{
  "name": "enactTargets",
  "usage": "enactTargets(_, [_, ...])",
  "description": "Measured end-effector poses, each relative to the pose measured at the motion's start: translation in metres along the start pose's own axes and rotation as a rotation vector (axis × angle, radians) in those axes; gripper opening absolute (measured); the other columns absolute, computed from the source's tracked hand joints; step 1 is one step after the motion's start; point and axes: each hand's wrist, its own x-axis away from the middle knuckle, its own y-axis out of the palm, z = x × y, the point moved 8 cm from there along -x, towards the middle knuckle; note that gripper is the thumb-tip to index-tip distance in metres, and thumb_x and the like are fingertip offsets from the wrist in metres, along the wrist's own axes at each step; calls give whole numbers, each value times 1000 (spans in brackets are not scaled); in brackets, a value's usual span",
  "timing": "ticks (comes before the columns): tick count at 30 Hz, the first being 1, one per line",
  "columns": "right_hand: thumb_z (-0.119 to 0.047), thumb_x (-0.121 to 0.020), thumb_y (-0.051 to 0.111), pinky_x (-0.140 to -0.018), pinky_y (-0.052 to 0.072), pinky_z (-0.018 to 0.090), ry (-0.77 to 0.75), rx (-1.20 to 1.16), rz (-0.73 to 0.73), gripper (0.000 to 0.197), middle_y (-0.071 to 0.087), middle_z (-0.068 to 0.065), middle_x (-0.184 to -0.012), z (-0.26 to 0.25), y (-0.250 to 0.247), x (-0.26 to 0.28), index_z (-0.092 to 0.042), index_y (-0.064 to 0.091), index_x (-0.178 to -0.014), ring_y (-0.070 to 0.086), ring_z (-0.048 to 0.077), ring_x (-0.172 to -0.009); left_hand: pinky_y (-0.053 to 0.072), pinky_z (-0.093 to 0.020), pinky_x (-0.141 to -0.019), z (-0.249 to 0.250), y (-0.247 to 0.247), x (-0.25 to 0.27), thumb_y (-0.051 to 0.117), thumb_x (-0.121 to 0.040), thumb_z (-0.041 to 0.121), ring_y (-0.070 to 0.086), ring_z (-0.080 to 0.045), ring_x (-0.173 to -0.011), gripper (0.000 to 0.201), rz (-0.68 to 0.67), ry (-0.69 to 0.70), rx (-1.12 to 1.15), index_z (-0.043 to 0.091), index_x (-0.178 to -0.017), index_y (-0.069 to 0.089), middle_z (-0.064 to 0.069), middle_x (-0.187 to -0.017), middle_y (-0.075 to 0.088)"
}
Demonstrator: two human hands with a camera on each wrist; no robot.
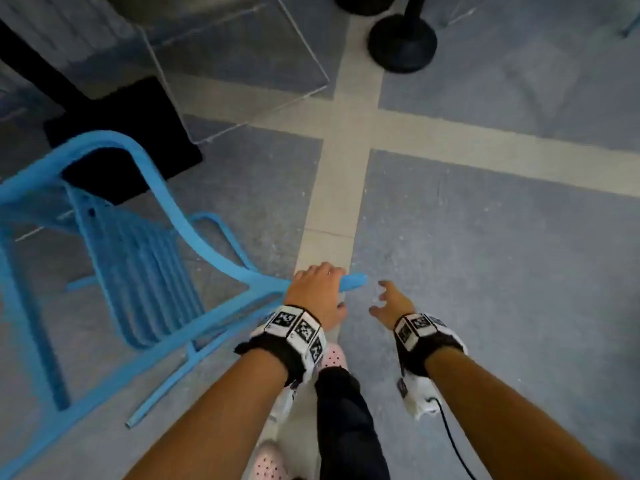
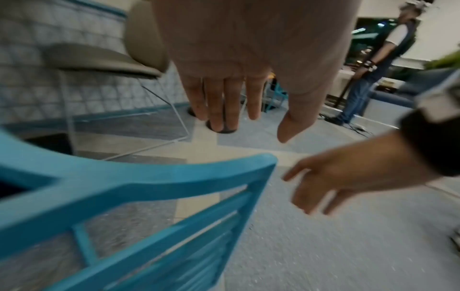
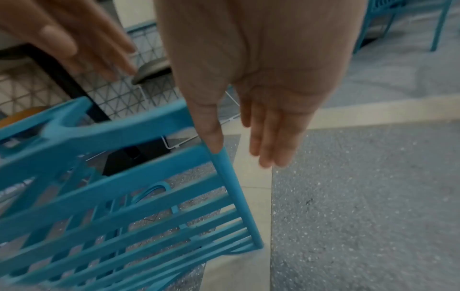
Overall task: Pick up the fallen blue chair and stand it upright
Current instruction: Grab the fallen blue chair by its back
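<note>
The slatted blue metal chair (image 1: 138,271) appears to be standing upright on the speckled grey floor (image 1: 485,254), at the person's left, with its seat slats and curved armrest seen from above in the head view. Its legs are only partly visible, so whether all of them rest flat on the floor cannot be told, though nothing in the views shows it tilted or lying down.

The left hand (image 1: 317,294) lies over the top corner of the chair's backrest in the head view, palm down. In the left wrist view its fingers (image 2: 224,102) are straight and spread, and the blue rail sits just below the palm with a gap showing, so the hand seems to be hovering over or only lightly touching the rail, not gripping it. The right hand (image 1: 391,303) is just beside that corner, apart from the chair, with fingers loosely spread and holding nothing; the right wrist view shows its thumb close in front of the blue top rail, but contact cannot be confirmed there.

Judged from this, the lifting and standing part looks done, and what remains is little: letting go fully and perhaps a small nudge to square the chair. A black table base (image 1: 114,133) stands just behind the chair, and a clear acrylic seat frame (image 1: 242,71) is beyond it. Another person (image 2: 378,65) stands far off in the left wrist view.
</note>
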Motion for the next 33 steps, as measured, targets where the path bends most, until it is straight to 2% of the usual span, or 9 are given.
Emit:
enactTargets(5, [-9, -86, 64, -109, 38, 40, -68, 15, -26, 69, 37, 13, -147, -2, 20, -82, -16, 26, -143, 44, 30, -131, 37, -40, -101, 8, 54, -72, 55, -87, 37, 47, -29, -123, 55, -168, -85, -41, 16, -134, 33, -9, -134, 48])
enactTargets(8, [0, -94, 48, -113, 32, 41, -135, 135, -154, 46, 40, 19, -144, -4, 47, -107, -1, 35, -137, 41, 32, -131, 46, -39, -90, 3, 67, -94, 54, -88, 34, 57, -32, -111, 40, -175, -116, 33, 16, -123, 45, -12, -122, 57])
enactTargets(10, [3, -95, 44, -113, 31, 43, -142, 196, -200, 39, 41, 22, -143, -5, 53, -118, 4, 38, -134, 40, 34, -132, 48, -38, -88, 3, 66, -97, 54, -88, 30, 58, -33, -110, 37, -150, -86, 71, 25, -125, 49, -11, -121, 59])
enactTargets(16, [-3, -89, 56, -92, 48, 41, -301, 209, -167, 21, 62, 24, -117, -20, 53, -111, 3, 58, -109, 60, 34, -108, 47, -41, -92, -1, 65, -77, 52, -87, 15, 56, -34, -114, 48, -185, -89, 150, 35, -129, 47, -10, -126, 60])
enactTargets(20, [2, -87, 56, -73, 38, 29, -490, 183, -186, 7, 65, 28, -103, -51, 58, -63, -1, 62, -89, 60, 28, -90, 45, -35, -94, -13, 43, -30, 55, -87, 22, 55, -26, -117, 45, -128, -73, 172, 39, -127, 48, -1, -129, 60])
enactTargets(23, [11, -79, 60, -74, 47, 37, -659, 204, -253, 6, 66, 30, -92, -92, 65, -5, 10, 63, -84, 63, 33, -88, 43, -31, -96, -27, 2, 30, 56, -85, 22, 54, -20, -118, 45, -107, -60, 179, 42, -126, 49, 6, -131, 59])
enactTargets(27, [10, -78, 57, -87, 49, 42, -735, 222, -294, 30, 68, 24, -109, -153, 73, 88, 1, 65, -105, 63, 36, -103, 46, -27, -90, -54, -52, 124, 63, -80, 18, 60, -21, -109, 44, -50, -94, 218, 39, -119, 57, 2, -123, 65])
enactTargets(30, [6, -79, 53, -86, 50, 39, -779, 314, -322, 40, 68, 19, -114, -195, 93, 160, -12, 63, -113, 62, 35, -105, 50, -27, -78, -84, -80, 199, 67, -75, 19, 63, -23, -93, 37, 54, -119, 213, 34, -108, 63, -1, -109, 71])
enactTargets(33, [0, -80, 53, -84, 52, 41, -865, 436, -349, 39, 69, 17, -109, -231, 128, 226, -17, 60, -113, 63, 36, -101, 46, -13, -64, -118, -97, 277, 65, -65, 38, 59, -10, -74, 32, 149, -98, 279, 41, -97, 64, 6, -96, 73])
